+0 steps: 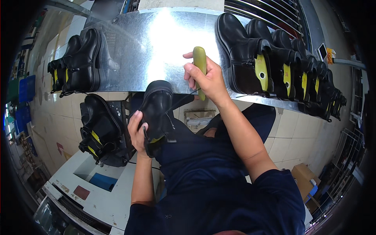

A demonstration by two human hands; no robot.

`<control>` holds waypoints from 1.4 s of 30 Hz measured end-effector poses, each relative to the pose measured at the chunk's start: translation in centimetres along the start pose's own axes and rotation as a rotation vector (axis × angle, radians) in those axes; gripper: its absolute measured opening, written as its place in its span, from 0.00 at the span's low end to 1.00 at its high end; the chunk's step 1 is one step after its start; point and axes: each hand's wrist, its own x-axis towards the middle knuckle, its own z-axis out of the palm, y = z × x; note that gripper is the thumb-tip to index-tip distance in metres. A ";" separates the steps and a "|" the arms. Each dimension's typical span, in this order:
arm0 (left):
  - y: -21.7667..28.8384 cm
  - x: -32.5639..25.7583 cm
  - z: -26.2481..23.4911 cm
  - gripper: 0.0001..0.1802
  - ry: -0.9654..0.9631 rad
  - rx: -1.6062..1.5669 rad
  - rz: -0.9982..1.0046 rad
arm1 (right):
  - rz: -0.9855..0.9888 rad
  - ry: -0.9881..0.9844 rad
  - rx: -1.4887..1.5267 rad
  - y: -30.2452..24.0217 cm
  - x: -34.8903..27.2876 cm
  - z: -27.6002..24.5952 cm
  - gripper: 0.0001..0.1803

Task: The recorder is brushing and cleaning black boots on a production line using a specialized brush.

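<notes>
My left hand (137, 133) grips the side of a black ankle boot (156, 113) that rests on my lap, toe pointing away from me. A yellow-green insert shows inside its opening. My right hand (207, 78) is raised above and to the right of the boot, closed around a yellow-green tool handle (200, 62). A thin dark lace or thread (184, 100) runs from that hand down to the boot.
A shiny metal shelf (156, 43) runs across in front of me. A row of several black boots (282, 66) with yellow inserts stands on its right, two black boots (78, 62) on its left. More black boots (100, 129) sit on a machine lower left. Cardboard box (303, 174) on the floor right.
</notes>
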 end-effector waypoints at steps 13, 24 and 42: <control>-3.1 2.1 -0.6 0.42 0.004 -0.461 -0.342 | 0.029 0.046 0.411 -2.0 3.3 0.9 0.25; -3.2 2.4 -0.5 0.47 -0.168 -0.401 -0.245 | 0.015 0.002 0.830 -0.9 5.2 4.6 0.16; -5.8 2.8 -0.3 0.48 -0.208 -0.555 -0.293 | -0.214 0.045 0.695 -0.4 4.0 5.1 0.15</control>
